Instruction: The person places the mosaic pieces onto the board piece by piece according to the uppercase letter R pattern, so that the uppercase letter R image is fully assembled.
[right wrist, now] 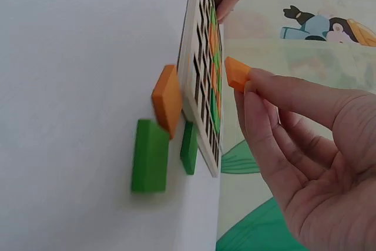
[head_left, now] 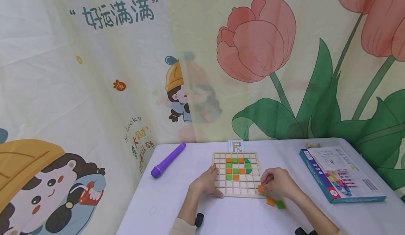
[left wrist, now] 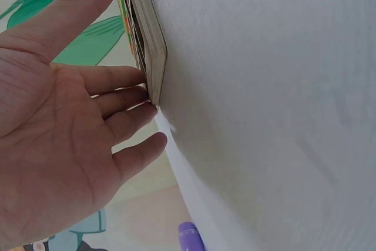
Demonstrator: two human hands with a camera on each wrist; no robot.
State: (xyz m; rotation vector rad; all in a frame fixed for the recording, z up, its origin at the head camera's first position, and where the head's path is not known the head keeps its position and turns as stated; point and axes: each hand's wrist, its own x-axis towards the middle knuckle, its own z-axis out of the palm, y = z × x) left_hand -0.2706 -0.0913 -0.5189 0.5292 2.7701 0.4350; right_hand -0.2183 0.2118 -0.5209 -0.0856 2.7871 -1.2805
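Note:
My right hand [head_left: 280, 183] pinches an orange square tile [right wrist: 237, 74] between thumb and fingertips, just off the lower right corner of a wooden grid board [head_left: 235, 190]. Orange and green tiles fill part of the board's grid, with rounded green pieces [head_left: 248, 162] at the pattern's right side. My left hand [head_left: 205, 181] rests against the board's left edge, fingers extended, thumb by the near corner. On the table beside the near right corner lie a loose orange tile [head_left: 270, 202] and a green tile [head_left: 280, 204]. Another green tile [right wrist: 188, 148] shows in the right wrist view.
A small pattern card [head_left: 235, 145] lies behind the board. At the table's left is a purple microphone-shaped object [head_left: 168, 160]. A flat blue-edged box [head_left: 343, 175] lies on the right. Printed curtains [head_left: 202, 34] hang behind the white table [head_left: 164, 200].

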